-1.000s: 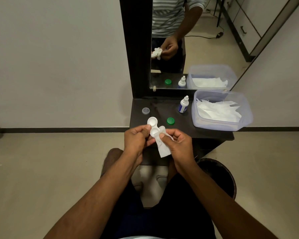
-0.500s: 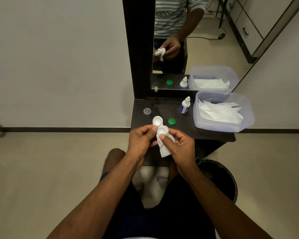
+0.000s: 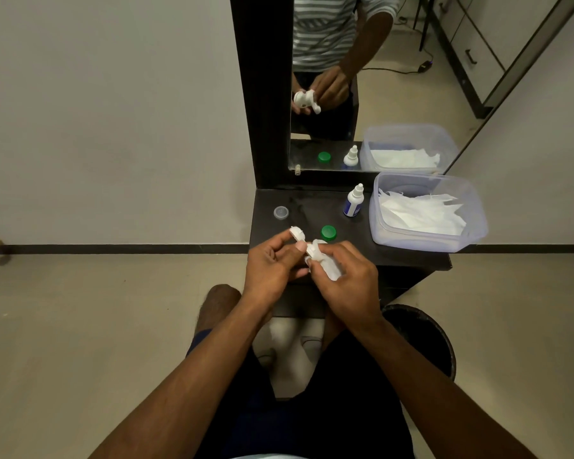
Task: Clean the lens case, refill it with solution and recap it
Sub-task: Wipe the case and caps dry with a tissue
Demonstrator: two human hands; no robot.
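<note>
My left hand pinches a white two-well lens case, tilted on edge over the front of the dark shelf. My right hand presses a folded white tissue against the case's near well, which the tissue hides. A green cap lies on the shelf just behind my hands. A clear grey cap lies at the shelf's left. The small white solution bottle with a blue label stands upright further back, its nozzle closed.
A clear plastic tub of white tissues fills the shelf's right side. A mirror rises behind the shelf. A dark round bin stands on the floor at lower right. My knees are under the shelf.
The case has turned from flat to on edge in my left hand. My right hand has bunched the tissue and pushed it further over the near well.
</note>
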